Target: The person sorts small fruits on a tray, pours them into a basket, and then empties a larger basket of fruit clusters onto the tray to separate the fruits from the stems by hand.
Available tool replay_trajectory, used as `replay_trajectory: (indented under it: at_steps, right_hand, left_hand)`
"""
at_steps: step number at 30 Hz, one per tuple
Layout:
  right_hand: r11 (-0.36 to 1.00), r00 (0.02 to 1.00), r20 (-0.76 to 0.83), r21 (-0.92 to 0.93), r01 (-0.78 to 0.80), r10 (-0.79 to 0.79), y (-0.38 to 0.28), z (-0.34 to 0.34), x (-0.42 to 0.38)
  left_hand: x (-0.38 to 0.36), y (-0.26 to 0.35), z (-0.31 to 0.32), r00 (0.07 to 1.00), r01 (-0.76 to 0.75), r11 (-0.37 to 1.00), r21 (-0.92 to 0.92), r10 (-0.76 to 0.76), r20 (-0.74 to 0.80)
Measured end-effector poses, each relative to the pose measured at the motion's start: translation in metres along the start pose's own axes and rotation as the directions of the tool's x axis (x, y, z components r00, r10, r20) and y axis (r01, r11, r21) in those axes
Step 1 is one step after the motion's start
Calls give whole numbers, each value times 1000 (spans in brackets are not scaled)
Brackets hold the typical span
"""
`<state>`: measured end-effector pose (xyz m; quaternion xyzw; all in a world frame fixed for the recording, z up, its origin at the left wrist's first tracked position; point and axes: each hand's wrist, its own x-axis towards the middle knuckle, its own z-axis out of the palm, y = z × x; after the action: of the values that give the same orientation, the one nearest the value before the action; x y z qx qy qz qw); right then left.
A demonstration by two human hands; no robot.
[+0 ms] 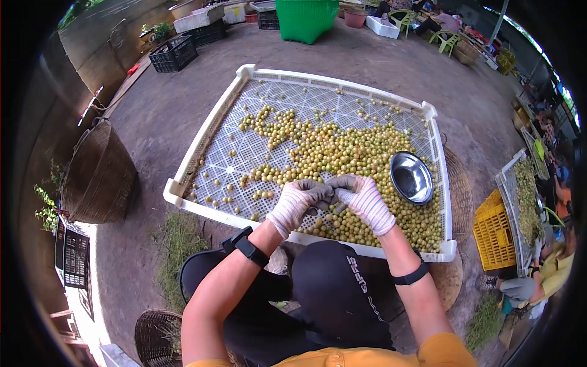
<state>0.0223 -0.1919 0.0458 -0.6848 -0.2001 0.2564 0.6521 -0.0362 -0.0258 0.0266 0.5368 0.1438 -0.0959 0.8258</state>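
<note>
My left hand (298, 205) and my right hand (361, 200), both in striped gloves with grey fingers, meet over the near side of a white mesh tray (330, 80). Thumbs and fingers on each hand are pinched together, tip to tip. Whatever lies between them is too small or hidden to name. Many small round yellow-green fruits (342, 147) spread across the tray, thickest in its middle and right. A shiny metal bowl (411, 177) rests among the fruits at the right, beyond my right hand.
A tall wicker basket (98, 174) stands at left, and another basket (156, 336) sits low by my legs. A green tub (306, 18) and black crate (173, 55) are behind the tray. At right, a yellow crate (494, 235) stands near a seated person (547, 278) and another fruit tray.
</note>
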Motion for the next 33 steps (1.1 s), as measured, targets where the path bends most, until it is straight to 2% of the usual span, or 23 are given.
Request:
replay_trajectory:
  at_steps: [3,5,8,13,15,17,18,21,23,25,26,27,29,30,33]
  right_hand:
    - [999,997,-81,33,11,-8,9,-8,-20]
    - [999,997,-72,27,-23,25,11,-11,-33]
    - [1000,989,-148,18,-4,6,17,-13,-53]
    - [972,948,-319,227,60,16,27,-21,-70]
    - [963,923,-385,252,95,9,28,-23,-77]
    - [907,920,-389,401,130,40,36,-27,-78]
    - [904,922,-384,409,124,47,36,-28,-79]
    - [896,928,-370,424,132,38,30,-34,-91]
    - [912,892,-450,381,154,36,24,-51,-113]
    - [960,783,-614,149,238,-99,13,-79,-146]
    - [969,716,-685,61,240,-134,14,-98,-167]
    - [972,644,-744,-29,233,-177,17,-120,-189]
    - [985,507,-852,-47,168,-128,49,-167,-234]
    - [996,462,-883,-67,59,-86,68,-185,-254]
    - [961,346,-935,-28,-275,72,148,-217,-310]
  left_hand:
    - [0,-1,18,1000,-18,986,164,19,-9]
    - [3,-6,28,1000,-8,985,171,8,-4]
    - [4,-8,45,999,38,981,191,-37,-6]
    - [11,-15,70,998,-24,982,187,12,63]
    - [12,-14,80,997,-20,987,161,7,78]
    - [12,-11,87,996,-72,960,270,56,63]
    - [11,-10,92,984,-175,914,367,156,80]
    - [19,-19,94,981,-193,875,444,155,121]
    - [21,-19,95,994,-103,880,463,71,85]
    - [20,-18,86,948,-298,692,658,298,115]
    - [20,-17,80,942,-320,615,720,289,171]
    - [13,-7,78,902,-392,275,878,301,309]
    - [13,-14,73,812,-530,23,848,302,499]
    - [16,-19,71,812,-548,-48,835,208,545]
    - [24,-29,72,726,-662,-164,731,101,680]
